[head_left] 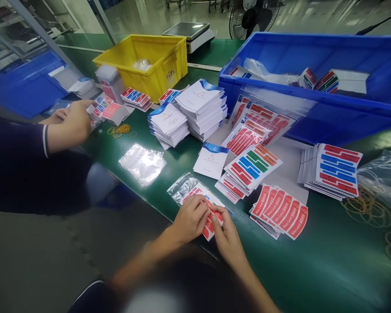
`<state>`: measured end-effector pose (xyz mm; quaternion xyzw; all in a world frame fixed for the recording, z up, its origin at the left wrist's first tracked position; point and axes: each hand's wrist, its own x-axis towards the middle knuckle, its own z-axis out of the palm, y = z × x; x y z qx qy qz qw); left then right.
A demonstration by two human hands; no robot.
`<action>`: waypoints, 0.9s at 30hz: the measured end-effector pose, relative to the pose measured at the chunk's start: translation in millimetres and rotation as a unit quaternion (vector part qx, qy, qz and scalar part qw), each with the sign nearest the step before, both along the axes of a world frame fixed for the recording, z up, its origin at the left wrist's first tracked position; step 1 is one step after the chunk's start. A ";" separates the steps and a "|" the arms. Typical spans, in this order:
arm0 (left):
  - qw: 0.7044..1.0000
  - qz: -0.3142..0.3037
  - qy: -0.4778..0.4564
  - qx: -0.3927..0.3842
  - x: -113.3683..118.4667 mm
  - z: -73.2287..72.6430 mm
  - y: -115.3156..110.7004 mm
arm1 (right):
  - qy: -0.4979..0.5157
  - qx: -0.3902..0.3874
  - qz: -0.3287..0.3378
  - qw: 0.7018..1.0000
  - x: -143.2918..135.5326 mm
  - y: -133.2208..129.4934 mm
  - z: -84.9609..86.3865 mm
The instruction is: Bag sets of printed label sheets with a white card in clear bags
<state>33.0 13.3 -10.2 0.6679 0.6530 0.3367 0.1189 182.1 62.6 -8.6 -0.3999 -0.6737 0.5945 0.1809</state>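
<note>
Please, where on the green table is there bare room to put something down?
Widest: the green table, right of the right hand, in front of the red curved labels. Smaller: between the flat clear bag and the single white booklet. Crowded: around the booklet stacks.

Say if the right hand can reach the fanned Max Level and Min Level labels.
Probably yes: the fanned labels lie near the right hand, with bare green table between. Its fingers hold a red-printed sheet, which it may need to release.
</note>
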 end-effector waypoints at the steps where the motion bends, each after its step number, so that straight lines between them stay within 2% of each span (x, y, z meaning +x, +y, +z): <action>1: 1.000 0.004 -0.011 0.005 0.7 2.9 -0.2 | 0.013 -0.013 0.003 1.000 1.0 0.2 3.4; 5: 0.996 0.046 -0.074 0.021 -2.4 19.0 -0.1 | 0.098 -0.072 -0.040 0.992 8.5 4.4 12.7; 9: 0.994 0.037 -0.100 0.039 -1.1 33.0 1.4 | 0.123 -0.061 -0.076 0.988 9.9 10.0 14.1; 13: 0.995 0.012 -0.085 0.053 5.5 37.5 5.0 | 0.159 -0.103 -0.054 0.980 5.9 13.6 18.8; 18: 0.993 0.005 -0.100 0.057 14.9 39.1 5.6 | 0.135 -0.112 -0.080 0.981 2.4 14.7 18.1; 23: 0.993 -0.045 -0.063 0.084 23.8 44.8 8.2 | 0.150 -0.124 -0.042 0.980 2.2 21.3 11.3; 25: 0.992 -0.073 -0.058 0.090 16.7 49.4 16.8 | 0.149 -0.115 -0.032 0.982 4.8 28.7 13.6; 27: 0.990 -0.108 -0.076 0.058 2.9 56.1 31.3 | 0.120 -0.082 -0.023 0.989 8.5 38.5 17.8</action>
